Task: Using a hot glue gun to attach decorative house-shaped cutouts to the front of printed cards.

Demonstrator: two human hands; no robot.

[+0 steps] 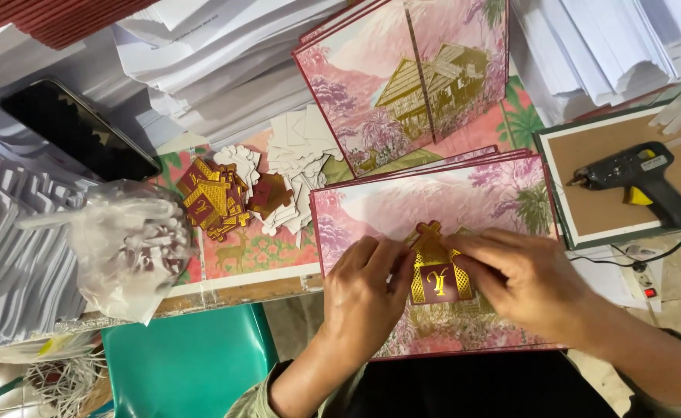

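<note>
Both our hands sit lowest in view: left hand (pixel 367 290) and right hand (pixel 522 282) pinch a gold house-shaped cutout (pixel 437 271) between fingertips, pressed onto the pink card stack (pixel 433 197). Glue gun (pixel 638 182) rests off right, spare cutouts (pixel 217 197) and a plastic bag (pixel 128 244) left.

Small card-making workshop, crowded bench. Evidence: stacks of white paper sheets (pixel 224 62), pile of pink printed cards (pixel 433 201), heap of gold-and-maroon cutouts (pixel 217 200), hot glue gun (pixel 638 182) resting on a board (pixel 627 201).
</note>
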